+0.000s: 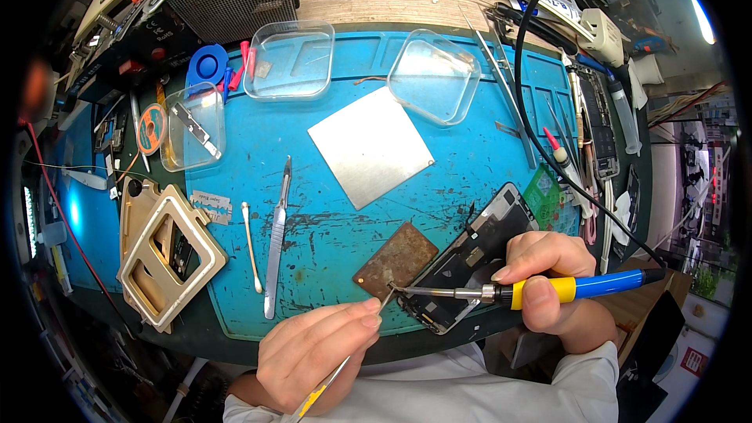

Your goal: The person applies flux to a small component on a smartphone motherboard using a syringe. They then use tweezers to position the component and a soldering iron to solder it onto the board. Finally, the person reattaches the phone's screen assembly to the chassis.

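Holding soldering iron [589, 287], printed razor blade [211, 208] apart

Right hand [552, 282] holds soldering iron [583, 287], left hand [321, 348] thin tool [332, 377], both near brown plate [398, 257].

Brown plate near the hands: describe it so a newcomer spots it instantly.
On the blue mat, find the large silvery square plate. Below it in view, just left of the black panel, lies the brown plate. It is smaller than the silvery one, and its dull, mottled brown surface sets it apart from both neighbours.
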A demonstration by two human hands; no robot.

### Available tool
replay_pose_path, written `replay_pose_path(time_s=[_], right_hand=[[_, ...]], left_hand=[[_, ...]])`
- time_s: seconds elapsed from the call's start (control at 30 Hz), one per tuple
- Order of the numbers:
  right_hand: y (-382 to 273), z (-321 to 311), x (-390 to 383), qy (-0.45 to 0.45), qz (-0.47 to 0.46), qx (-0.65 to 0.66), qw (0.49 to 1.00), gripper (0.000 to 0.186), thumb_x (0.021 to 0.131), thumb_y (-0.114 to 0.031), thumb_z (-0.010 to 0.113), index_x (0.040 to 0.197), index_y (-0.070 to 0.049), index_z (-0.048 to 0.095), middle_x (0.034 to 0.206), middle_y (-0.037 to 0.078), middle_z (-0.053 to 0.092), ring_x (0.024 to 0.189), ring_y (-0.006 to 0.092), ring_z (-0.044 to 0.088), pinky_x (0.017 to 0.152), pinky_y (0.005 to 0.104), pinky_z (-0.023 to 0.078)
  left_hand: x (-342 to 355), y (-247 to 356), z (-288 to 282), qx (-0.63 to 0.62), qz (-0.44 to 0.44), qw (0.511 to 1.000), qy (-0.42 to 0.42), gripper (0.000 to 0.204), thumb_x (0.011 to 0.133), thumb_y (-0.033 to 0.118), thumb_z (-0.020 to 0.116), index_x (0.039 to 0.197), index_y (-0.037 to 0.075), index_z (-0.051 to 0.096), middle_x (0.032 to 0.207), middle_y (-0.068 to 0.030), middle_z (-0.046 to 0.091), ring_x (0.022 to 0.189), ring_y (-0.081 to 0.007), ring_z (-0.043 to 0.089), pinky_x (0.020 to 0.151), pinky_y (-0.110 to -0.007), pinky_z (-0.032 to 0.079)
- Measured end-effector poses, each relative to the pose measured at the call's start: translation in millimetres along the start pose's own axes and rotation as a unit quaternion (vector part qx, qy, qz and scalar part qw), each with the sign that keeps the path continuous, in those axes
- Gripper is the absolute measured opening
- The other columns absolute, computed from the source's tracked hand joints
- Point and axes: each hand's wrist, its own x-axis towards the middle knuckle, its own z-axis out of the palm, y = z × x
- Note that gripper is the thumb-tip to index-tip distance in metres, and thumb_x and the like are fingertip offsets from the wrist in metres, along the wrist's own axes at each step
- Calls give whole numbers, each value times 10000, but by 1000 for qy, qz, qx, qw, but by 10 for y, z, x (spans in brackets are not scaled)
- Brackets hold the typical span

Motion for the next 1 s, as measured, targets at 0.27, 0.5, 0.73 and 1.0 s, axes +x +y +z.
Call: replay_pose_path(time_s=[0.27, 0.5, 0.73, 1.0], right_hand=[[-3, -9, 1, -4, 2, -2, 1000, 177, 918, -185, 719, 950, -11, 731, 690, 80, 678, 580, 181, 651, 546, 289, 505], [2, -14, -8, -4, 4, 6, 1000, 183, 928, -192, 716, 961, -12, 728, 696, 81, 681, 585, 180, 655, 551, 287, 507], [-6, -2, -1, -2, 4, 3, 1000, 181, 925, -190, 718, 952, -12, 731, 694, 79, 677, 589, 180, 653, 555, 287, 507], [-10, -7, 3, -4, 3, -2, 1000, 182, 923, -189, 720, 950, -9, 732, 686, 76, 672, 586, 181, 650, 554, 289, 507]], left_hand=[[1, 0, 2, 0, 0, 1000, 2, 186, 875, -71, 750, 1051, -20, 720, 970, -185, 788, 863, -303, 787, 772, -343, 613], [3, 3, 0, -1, -2, 1000, 5, 189, 871, -77, 749, 1049, -20, 721, 968, -184, 788, 865, -304, 787, 777, -345, 614], [3, 7, -5, 1, -3, 1000, -1, 203, 870, -85, 749, 1059, -18, 716, 976, -183, 786, 877, -305, 786, 783, -344, 613], [4, 0, -13, 1, -1, 1000, -6, 211, 871, -85, 751, 1068, -18, 714, 981, -184, 785, 884, -305, 786, 785, -343, 613]])
